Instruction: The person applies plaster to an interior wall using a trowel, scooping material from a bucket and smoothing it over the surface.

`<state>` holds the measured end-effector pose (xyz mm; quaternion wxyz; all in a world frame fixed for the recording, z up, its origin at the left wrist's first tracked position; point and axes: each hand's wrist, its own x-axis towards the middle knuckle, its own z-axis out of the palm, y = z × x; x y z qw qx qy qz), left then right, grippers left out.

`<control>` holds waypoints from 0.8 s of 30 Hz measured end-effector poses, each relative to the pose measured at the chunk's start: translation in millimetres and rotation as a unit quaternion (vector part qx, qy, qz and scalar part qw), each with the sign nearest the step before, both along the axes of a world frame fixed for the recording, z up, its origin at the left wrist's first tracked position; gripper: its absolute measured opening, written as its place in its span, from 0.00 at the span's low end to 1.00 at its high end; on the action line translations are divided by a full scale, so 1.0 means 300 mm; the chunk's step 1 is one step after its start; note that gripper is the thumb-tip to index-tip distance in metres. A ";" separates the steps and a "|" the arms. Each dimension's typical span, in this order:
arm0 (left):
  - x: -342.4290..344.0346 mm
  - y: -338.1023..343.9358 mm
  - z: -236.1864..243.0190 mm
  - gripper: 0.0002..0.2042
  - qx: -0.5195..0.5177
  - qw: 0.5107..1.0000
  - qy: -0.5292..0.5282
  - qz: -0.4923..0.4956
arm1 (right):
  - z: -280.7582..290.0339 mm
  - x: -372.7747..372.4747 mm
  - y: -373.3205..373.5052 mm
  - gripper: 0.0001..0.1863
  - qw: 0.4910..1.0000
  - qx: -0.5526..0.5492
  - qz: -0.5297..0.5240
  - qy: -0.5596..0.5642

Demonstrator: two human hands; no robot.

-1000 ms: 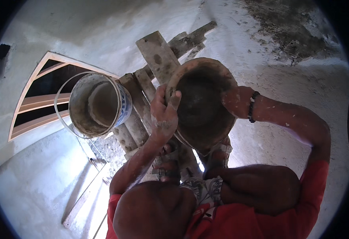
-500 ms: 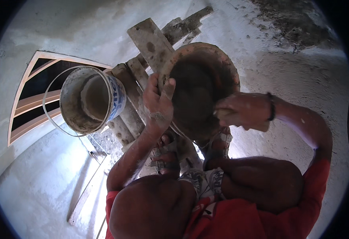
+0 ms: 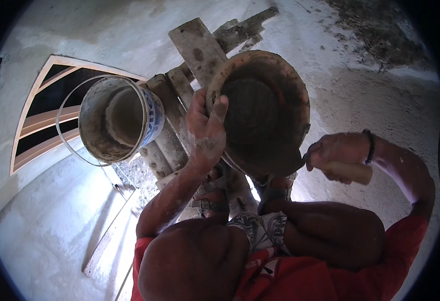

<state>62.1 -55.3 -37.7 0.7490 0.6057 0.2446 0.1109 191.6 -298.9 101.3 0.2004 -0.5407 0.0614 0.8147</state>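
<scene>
Left hand (image 3: 205,128) has the rim of the mucky bucket (image 3: 298,95) pinched, thumb over the lip and fingers round the outside. Right hand (image 3: 339,154) is curled closed around a tool with a pale wooden handle (image 3: 351,172), just off the bucket's right side; its far end is too dark to make out properly. Bucket's right in the middle, mouth up toward the camera, just past the sandalled feet (image 3: 212,204), with dark grey muck inside. Can't tell if it's sitting on the planks (image 3: 197,50) or not. Left of it there's a white pail (image 3: 154,118) with blue print, handle flopped outward, greyish stuff in the bottom. Behind that, a wooden frame (image 3: 49,121) in the wall (image 3: 129,30).
</scene>
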 end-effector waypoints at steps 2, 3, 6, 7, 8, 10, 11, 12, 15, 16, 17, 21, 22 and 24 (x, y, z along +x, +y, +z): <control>-0.002 0.011 -0.007 0.16 -0.008 1.000 0.012 0.000 | -0.007 -0.049 -0.010 0.26 0.999 -0.011 -0.038 0.015; -0.003 0.010 -0.003 0.16 -0.011 1.000 0.004 0.017 | -0.012 -0.063 -0.013 0.26 0.998 0.010 -0.064 0.022; 0.008 -0.012 0.015 0.14 -0.013 0.999 -0.006 0.040 | -0.030 -0.128 -0.042 0.24 0.975 0.079 -0.197 0.066; 0.002 -0.012 0.016 0.14 -0.007 0.999 0.002 0.041 | -0.030 -0.156 -0.029 0.24 0.966 0.100 -0.229 0.063; -0.004 -0.011 0.018 0.14 0.000 0.999 0.009 0.043 | -0.027 -0.187 0.001 0.24 0.956 0.122 -0.261 0.060; 0.003 -0.020 0.028 0.14 0.011 0.999 0.009 0.039 | -0.022 -0.208 0.039 0.23 0.940 0.132 -0.313 0.028; 0.006 -0.023 0.035 0.14 0.017 0.999 0.009 0.036 | -0.024 -0.197 0.047 0.22 0.950 0.151 -0.268 -0.046; 0.007 -0.021 0.045 0.14 0.028 0.999 0.017 0.031 | -0.032 -0.169 0.062 0.21 0.953 0.168 -0.221 -0.121; 0.003 0.001 0.049 0.14 0.039 0.998 0.035 0.025 | 0.018 -0.060 0.121 0.16 0.862 0.169 0.184 -0.441; -0.001 0.006 0.026 0.14 0.023 0.999 0.034 0.023 | 0.005 -0.032 0.110 0.14 0.799 0.199 0.279 -0.493; -0.001 0.010 0.013 0.14 0.008 0.999 0.032 0.022 | -0.019 -0.007 0.094 0.12 0.724 0.224 0.370 -0.537; 0.016 0.005 0.035 0.15 0.027 0.998 0.052 0.003 | -0.230 -0.010 0.037 0.06 0.620 0.211 0.438 -0.616; 0.020 0.002 0.037 0.15 0.037 0.998 0.052 -0.002 | -0.302 -0.030 0.008 0.07 0.608 0.245 0.458 -0.601; 0.021 0.003 0.036 0.15 0.052 0.997 0.054 0.001 | -0.314 -0.057 0.009 0.09 0.600 0.283 0.495 -0.562</control>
